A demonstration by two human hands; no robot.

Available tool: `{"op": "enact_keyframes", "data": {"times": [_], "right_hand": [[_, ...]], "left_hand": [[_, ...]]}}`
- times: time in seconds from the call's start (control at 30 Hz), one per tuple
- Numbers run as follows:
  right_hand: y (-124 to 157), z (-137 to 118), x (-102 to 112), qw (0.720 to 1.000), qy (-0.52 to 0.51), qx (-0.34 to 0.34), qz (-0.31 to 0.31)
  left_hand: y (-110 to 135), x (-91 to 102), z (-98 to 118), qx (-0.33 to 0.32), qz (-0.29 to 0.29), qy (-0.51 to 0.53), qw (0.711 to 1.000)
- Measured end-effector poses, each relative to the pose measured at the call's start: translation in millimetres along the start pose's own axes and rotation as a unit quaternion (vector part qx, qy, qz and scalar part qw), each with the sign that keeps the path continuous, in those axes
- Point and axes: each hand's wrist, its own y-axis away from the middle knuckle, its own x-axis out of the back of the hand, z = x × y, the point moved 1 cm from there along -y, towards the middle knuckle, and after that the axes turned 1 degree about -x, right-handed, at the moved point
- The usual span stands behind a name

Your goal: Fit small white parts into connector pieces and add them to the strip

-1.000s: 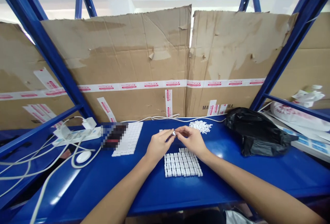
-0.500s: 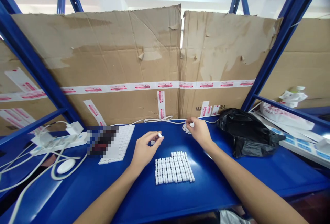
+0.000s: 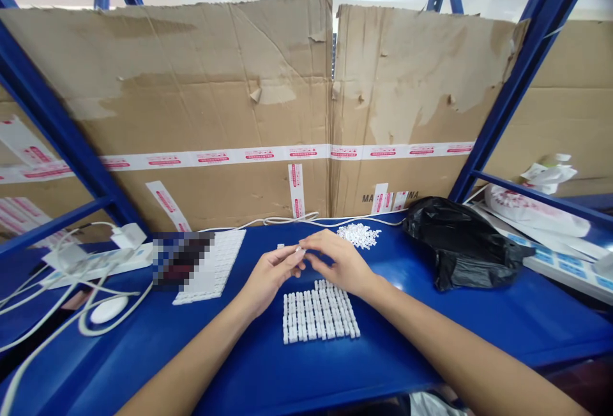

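My left hand (image 3: 268, 275) pinches a small white plastic piece (image 3: 300, 249) between thumb and fingertips. Against it, the fingers of my right hand (image 3: 341, 264) are closed and meet the left fingertips; whatever they grip is too small and covered to make out. Just below both hands, a block of white plastic pieces (image 3: 316, 317) lies in tight rows on the blue table (image 3: 287, 378). Behind my right hand is a loose pile of tiny white parts (image 3: 360, 236). Another small white piece (image 3: 280, 246) shows partly behind my left hand.
A larger sheet of lined-up white pieces (image 3: 220, 263) lies to the left, beside a blurred-out dark item (image 3: 182, 263). Further left are a power strip (image 3: 100, 267) and tangled white cables. A black plastic bag (image 3: 464, 244) sits at the right. Cardboard (image 3: 215, 103) walls the back.
My right hand has come from the pile of tiny parts leftward to my left fingertips, uncovering the pile. The left hand still holds its white piece. The view has shifted slightly.
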Motion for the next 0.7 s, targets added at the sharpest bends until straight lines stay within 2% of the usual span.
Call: {"op": "enact_keyframes", "data": {"times": [0.13,0.4,0.7], "right_hand": [[2.6,-0.2,-3.5,0.999,0.024,0.044,0.008],[1.1,-5.9,7.6,0.996,0.040,0.084,-0.012],[0.2,-11.1,4.8,0.994,0.076,0.072,-0.004]], "left_hand": [[0.9,-0.9,0.2,0.034,-0.028,0.052,0.998],[1.2,-0.5,1.0,0.096,-0.051,0.110,0.988],[0.5,-0.3,0.5,0.119,-0.060,0.066,0.989]]}}
